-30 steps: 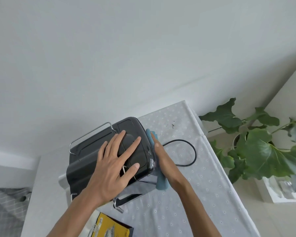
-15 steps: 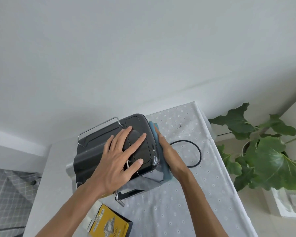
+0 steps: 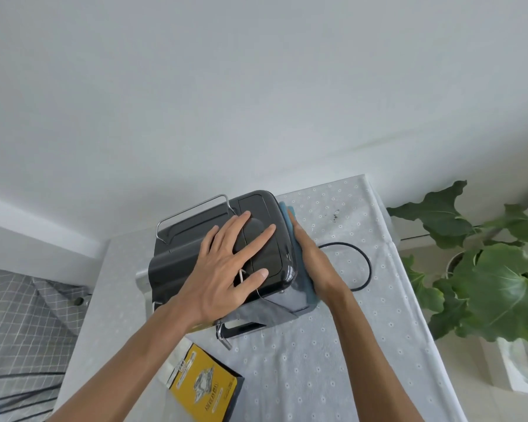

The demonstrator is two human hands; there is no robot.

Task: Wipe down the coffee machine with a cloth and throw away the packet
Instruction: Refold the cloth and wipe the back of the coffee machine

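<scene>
1. Now the left hand point(image 3: 226, 269) lies flat on top of the black coffee machine point(image 3: 177, 260), fingers spread and straight, gripping nothing.
2. Right hand point(image 3: 314, 260) sits edge-on against the machine's right side, fingers straight, pressing the blue cloth point(image 3: 309, 289) to that wall.
3. The machine stands on the table point(image 3: 317, 360), on a dotted covering, close to the back wall.
4. Yellow-and-black packet point(image 3: 205, 388) lies flat at the table's near edge, beside the left forearm, clear of both hands.
5. Black cord point(image 3: 368, 269) loops just right of the right hand; a leafy plant point(image 3: 494, 278) stands beyond the table's right side.
</scene>
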